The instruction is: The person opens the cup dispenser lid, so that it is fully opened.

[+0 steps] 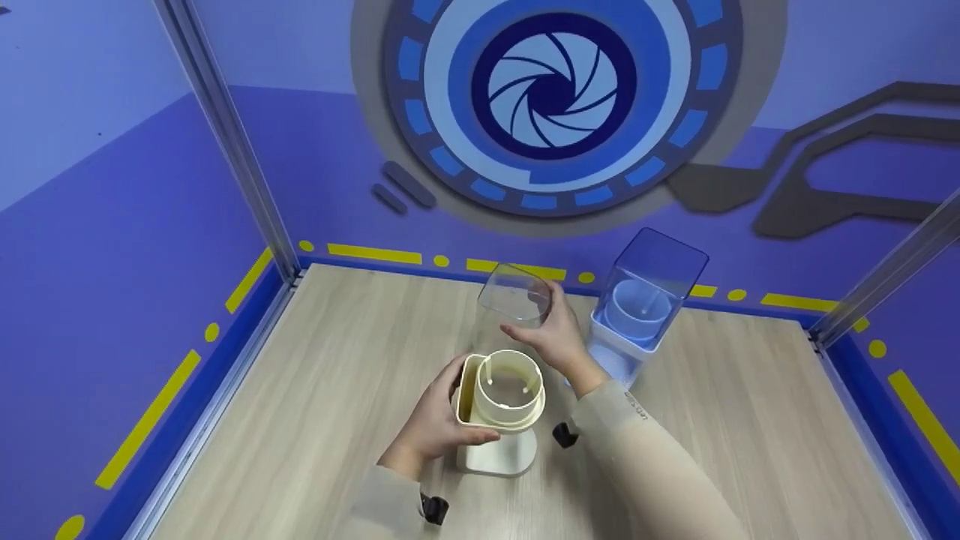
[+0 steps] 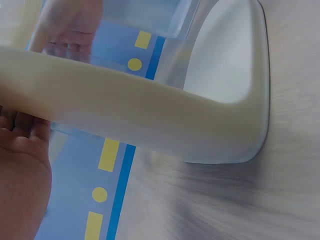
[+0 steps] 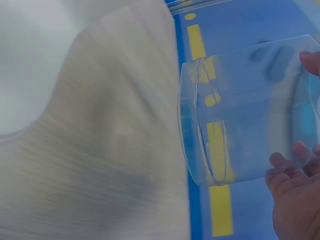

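My left hand (image 1: 427, 424) grips a cream plastic dispenser stand (image 1: 499, 457) by its upper part, thumb along the front and fingers round the left side. A round collar (image 1: 510, 417) tops the stand, and its flat foot is near the tabletop. In the left wrist view the stand's upright (image 2: 125, 110) runs down into the foot. Just behind the collar, my right hand (image 1: 559, 337) holds a clear plastic container (image 1: 514, 296) by its right side. The right wrist view shows thumb and fingers (image 3: 282, 177) on opposite sides of the clear container (image 3: 240, 115).
A blue dispenser (image 1: 637, 311) with a tall transparent container stands at the back right, close behind my right wrist. Blue-purple printed walls (image 1: 315, 165) enclose the wooden table (image 1: 360, 315), with metal posts (image 1: 232, 135) at the corners.
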The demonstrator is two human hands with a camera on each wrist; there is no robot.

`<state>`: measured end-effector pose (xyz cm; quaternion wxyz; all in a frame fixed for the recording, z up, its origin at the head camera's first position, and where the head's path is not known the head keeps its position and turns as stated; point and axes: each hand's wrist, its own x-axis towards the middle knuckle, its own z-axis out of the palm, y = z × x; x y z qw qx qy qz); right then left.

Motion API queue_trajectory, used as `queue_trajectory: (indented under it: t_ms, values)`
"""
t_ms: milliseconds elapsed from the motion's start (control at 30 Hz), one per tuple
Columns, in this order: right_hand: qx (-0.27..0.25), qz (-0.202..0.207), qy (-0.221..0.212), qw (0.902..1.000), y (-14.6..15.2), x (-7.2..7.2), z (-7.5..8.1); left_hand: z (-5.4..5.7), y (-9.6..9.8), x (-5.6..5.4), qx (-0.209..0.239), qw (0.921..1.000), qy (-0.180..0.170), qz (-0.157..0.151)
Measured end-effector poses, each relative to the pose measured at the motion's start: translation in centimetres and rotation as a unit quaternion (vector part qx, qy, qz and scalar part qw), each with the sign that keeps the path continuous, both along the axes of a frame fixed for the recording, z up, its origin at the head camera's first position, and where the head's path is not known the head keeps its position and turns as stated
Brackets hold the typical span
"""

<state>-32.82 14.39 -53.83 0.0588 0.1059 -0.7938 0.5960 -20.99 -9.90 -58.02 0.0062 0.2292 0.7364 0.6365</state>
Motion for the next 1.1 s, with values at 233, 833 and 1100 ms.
queue_trajectory:
  t_ms: [233, 833, 1100]
  values:
    - [-0.014, 0.031, -0.022, 0.9992, -0.4, -0.1, -3.0, 0.1, 0.2, 0.3, -0.006, 0.9995, -0.029, 0.012]
    - [-0.078, 0.091, -0.054, 0.9913, -0.4, -0.1, -6.4, 0.6, -0.6, 0.5, -0.002, 0.9992, -0.035, -0.021]
    - [-0.028, 0.074, -0.048, 0.9957, 0.2, 0.1, -5.8, 1.0, -0.5, 0.1, 0.01, 0.9983, -0.037, -0.044]
